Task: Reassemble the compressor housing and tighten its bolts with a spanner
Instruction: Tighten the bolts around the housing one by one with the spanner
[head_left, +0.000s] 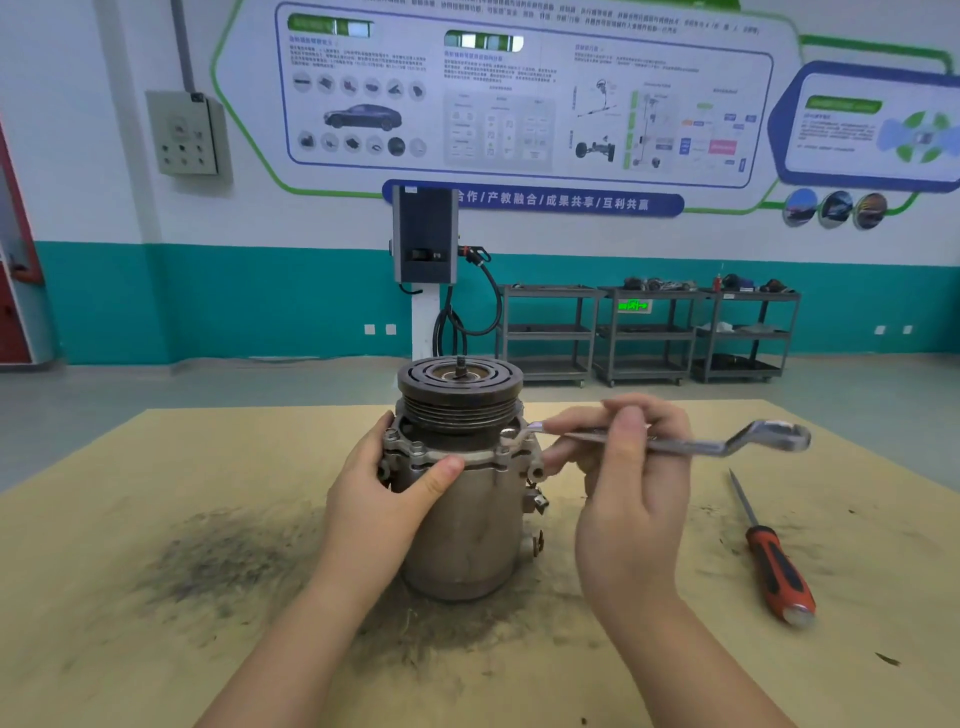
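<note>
The compressor (467, 525) stands upright on the table, a grey metal cylinder with a dark grooved pulley (460, 382) on top. Its flange carries several bolts (416, 447). My left hand (395, 499) grips the housing's left side, thumb lying across the flange seam. My right hand (631, 483) holds a silver ring spanner (691, 444) by the middle of its shaft. The spanner's near ring end sits over a bolt (510, 435) on the flange's right side. Its far ring end sticks out to the right.
A red-and-black screwdriver (774, 564) lies on the table to the right. Brown paper (156, 519) with dark grease stains covers the table. Beyond the table's far edge are a charging post (426, 239) and grey shelf trolleys (644, 332).
</note>
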